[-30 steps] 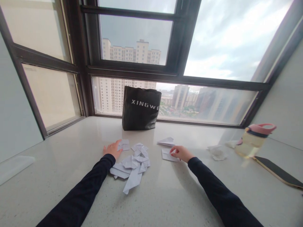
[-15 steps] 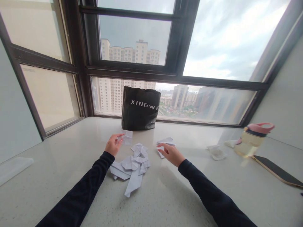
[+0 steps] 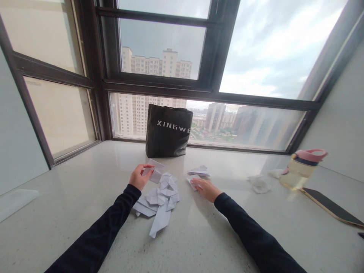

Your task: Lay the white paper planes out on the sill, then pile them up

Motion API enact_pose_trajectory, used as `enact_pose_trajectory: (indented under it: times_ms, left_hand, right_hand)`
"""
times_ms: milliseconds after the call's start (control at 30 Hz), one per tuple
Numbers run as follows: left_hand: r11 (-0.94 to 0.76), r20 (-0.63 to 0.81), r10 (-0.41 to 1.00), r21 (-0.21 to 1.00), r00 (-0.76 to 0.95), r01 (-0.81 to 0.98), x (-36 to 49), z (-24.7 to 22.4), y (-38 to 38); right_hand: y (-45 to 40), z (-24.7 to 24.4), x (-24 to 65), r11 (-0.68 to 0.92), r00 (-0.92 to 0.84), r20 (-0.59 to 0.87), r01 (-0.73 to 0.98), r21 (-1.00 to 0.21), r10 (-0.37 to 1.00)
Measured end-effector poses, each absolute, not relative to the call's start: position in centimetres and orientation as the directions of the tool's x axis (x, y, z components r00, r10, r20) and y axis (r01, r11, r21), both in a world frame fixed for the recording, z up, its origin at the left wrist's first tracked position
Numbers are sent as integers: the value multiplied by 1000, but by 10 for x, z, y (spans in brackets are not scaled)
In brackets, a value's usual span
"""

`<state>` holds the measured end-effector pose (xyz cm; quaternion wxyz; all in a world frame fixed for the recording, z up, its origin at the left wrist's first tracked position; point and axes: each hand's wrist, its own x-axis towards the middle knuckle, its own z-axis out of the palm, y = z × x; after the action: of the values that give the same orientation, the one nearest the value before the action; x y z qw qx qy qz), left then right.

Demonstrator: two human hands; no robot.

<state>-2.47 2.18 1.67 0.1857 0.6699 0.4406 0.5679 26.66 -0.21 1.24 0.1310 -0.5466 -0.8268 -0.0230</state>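
My left hand (image 3: 140, 176) pinches a square piece of white paper (image 3: 157, 173) between thumb and fingers, holding it up in front of the black bag. On the right, my right hand (image 3: 208, 189) has its fingers closed on a small folded white paper (image 3: 193, 182) at the counter surface. Just behind that lies a small stack of folded papers (image 3: 199, 171). Between my hands is a loose pile of folded white paper pieces (image 3: 161, 200), with one long strip pointing toward me.
A black bag (image 3: 168, 132) with white lettering stands by the window. To the right are crumpled tissue (image 3: 259, 184), a bottle with a pink lid (image 3: 301, 168) and a dark flat phone-like slab (image 3: 331, 206). A whitish translucent item (image 3: 17, 203) lies far left on the speckled counter (image 3: 187, 246).
My left hand has moved slightly right with its paper, which is now tilted. My right hand has lowered, its fingers now closing on the small folded paper.
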Motion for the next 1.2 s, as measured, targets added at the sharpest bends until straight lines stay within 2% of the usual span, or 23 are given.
enact_pose_trajectory:
  times_ms: [133, 367, 600, 733, 800, 867, 933, 1000, 1100, 1200]
  left_hand:
    - [-524, 586, 809, 756, -48, 391, -24, 17, 21]
    - [-532, 575, 818, 764, -12, 365, -18, 22, 12]
    - [-563, 580, 813, 761, 51, 323, -11, 22, 7]
    - [-597, 599, 796, 755, 87, 271, -3, 25, 0]
    - [-628, 625, 775, 740, 100, 243, 4, 27, -6]
    - [-659, 652, 750, 720, 113, 216, 12, 27, -14]
    - [-683, 669, 730, 710, 138, 172, 20, 26, -21]
    - [-693, 668, 718, 712, 197, 114, 26, 25, -26]
    - [-693, 646, 704, 716, 294, 85, 28, 24, -31]
    - [-689, 638, 719, 707, 278, 158, 23, 25, -30]
  right_hand:
    - [-5, 10, 261, 296, -291, 192, 955, 3, 937]
    - [-16, 20, 248, 153, -181, 185, 976, 157, 966]
    - [-21, 28, 251, 55, -99, 241, 981, 184, 965]
    - [-24, 39, 249, 31, -88, 350, 986, 165, 933]
    - [-26, 44, 245, 74, -95, 459, 995, 64, 883]
    - [-27, 46, 238, 231, -130, 510, 963, -141, 850]
    - [-28, 45, 228, 415, -216, 462, 823, -388, 860]
    - [-28, 42, 219, 495, -309, 394, 648, -579, 866]
    - [-23, 39, 219, 449, -291, 343, 536, -715, 893]
    - [-12, 40, 240, 342, -162, 307, 573, -745, 938]
